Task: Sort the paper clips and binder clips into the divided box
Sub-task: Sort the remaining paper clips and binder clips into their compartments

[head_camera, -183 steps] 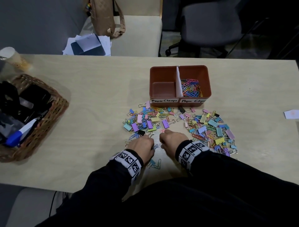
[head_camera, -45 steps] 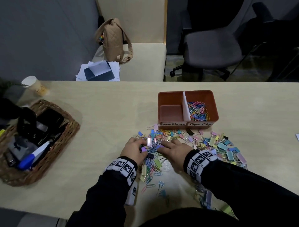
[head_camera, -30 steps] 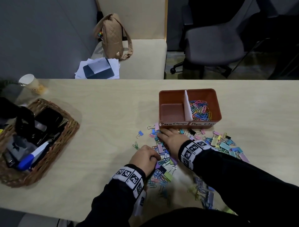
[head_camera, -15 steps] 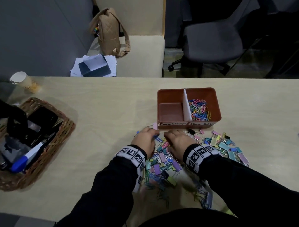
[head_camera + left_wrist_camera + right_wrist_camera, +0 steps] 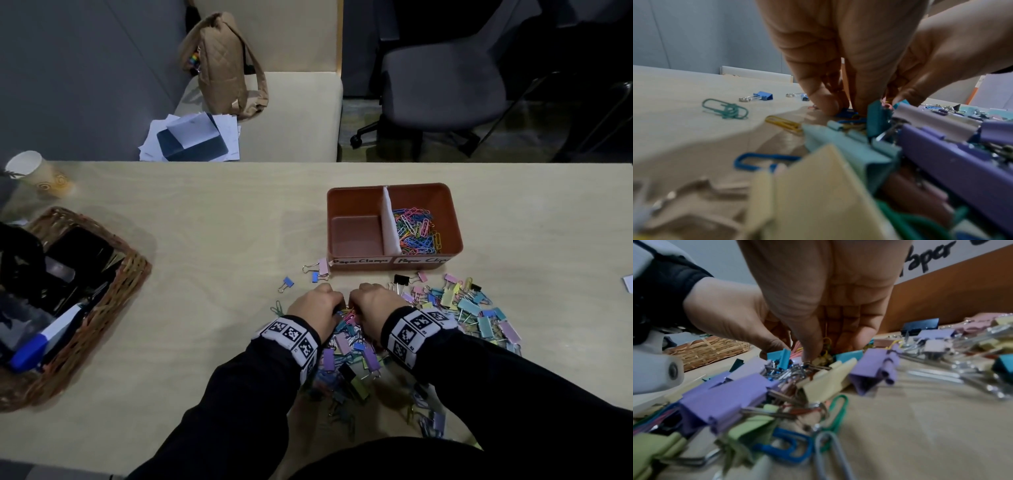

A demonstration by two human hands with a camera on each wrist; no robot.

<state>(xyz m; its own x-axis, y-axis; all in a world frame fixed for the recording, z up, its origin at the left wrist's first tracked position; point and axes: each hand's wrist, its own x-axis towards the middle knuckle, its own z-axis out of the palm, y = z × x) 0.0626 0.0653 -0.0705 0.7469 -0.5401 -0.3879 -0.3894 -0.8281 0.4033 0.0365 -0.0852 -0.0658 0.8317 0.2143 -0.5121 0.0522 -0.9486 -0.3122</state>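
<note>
Both hands, left hand (image 5: 313, 308) and right hand (image 5: 375, 305), have fingers curled into the clip pile (image 5: 349, 346), apparently pinching paper clips; best lift only wire clips, shaking binder clips free.

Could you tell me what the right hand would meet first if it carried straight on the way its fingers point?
Probably the near front wall of the orange divided plastic box: the right hand points away from the person toward it, over bare table, though depth is uncertain.

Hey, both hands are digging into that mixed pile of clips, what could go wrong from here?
Paper clips and binder clips are tangled in the pile, so either hand may lift both kinds at once into one compartment of the divided box. Clips near the table's near edge could get swept off by the sleeves.
</note>
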